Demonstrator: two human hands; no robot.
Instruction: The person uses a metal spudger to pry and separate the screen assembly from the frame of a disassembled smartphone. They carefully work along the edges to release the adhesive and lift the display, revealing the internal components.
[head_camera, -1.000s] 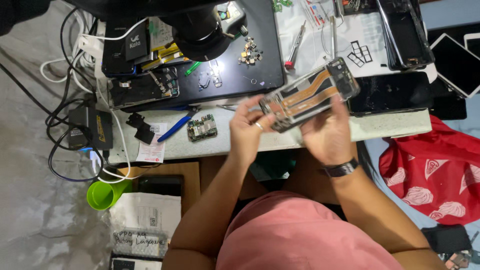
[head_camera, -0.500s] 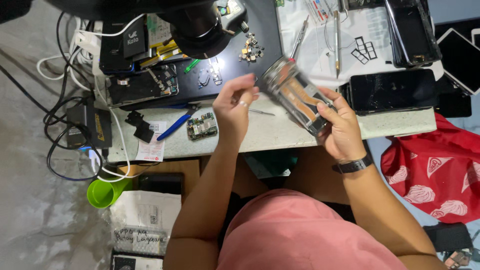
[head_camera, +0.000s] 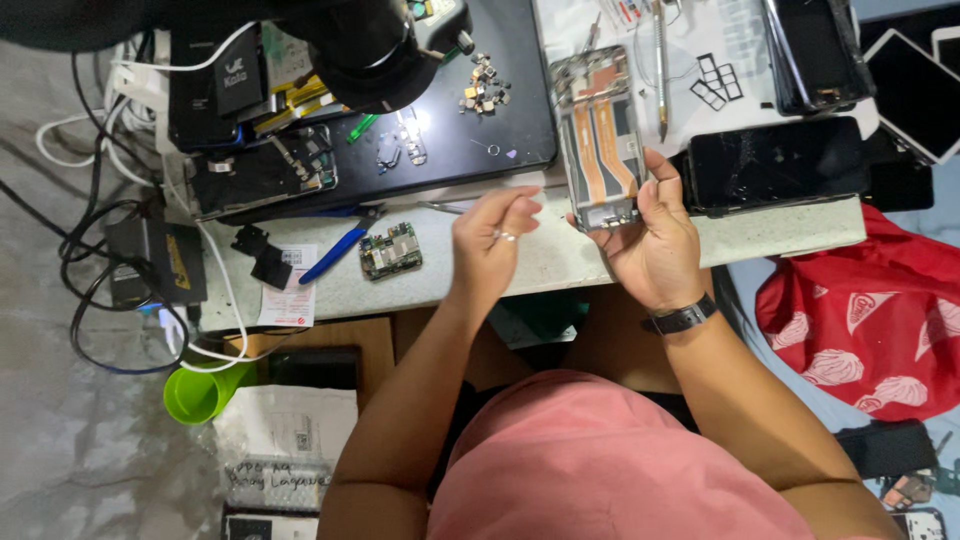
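Head view shows your right hand (head_camera: 655, 245) pinching the bottom end of the open phone frame (head_camera: 598, 135) above the surface (head_camera: 560, 255), your left hand (head_camera: 492, 240) loosely curled and empty beside it; it looks light, thin and breakable, so hold its edges.

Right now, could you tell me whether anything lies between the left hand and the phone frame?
Nothing visible does. The left hand is empty beside the phone frame, which the right hand grips at its lower end.

Opened phone frame (head_camera: 598, 135), orange ribbon cables showing, held upright above the bench
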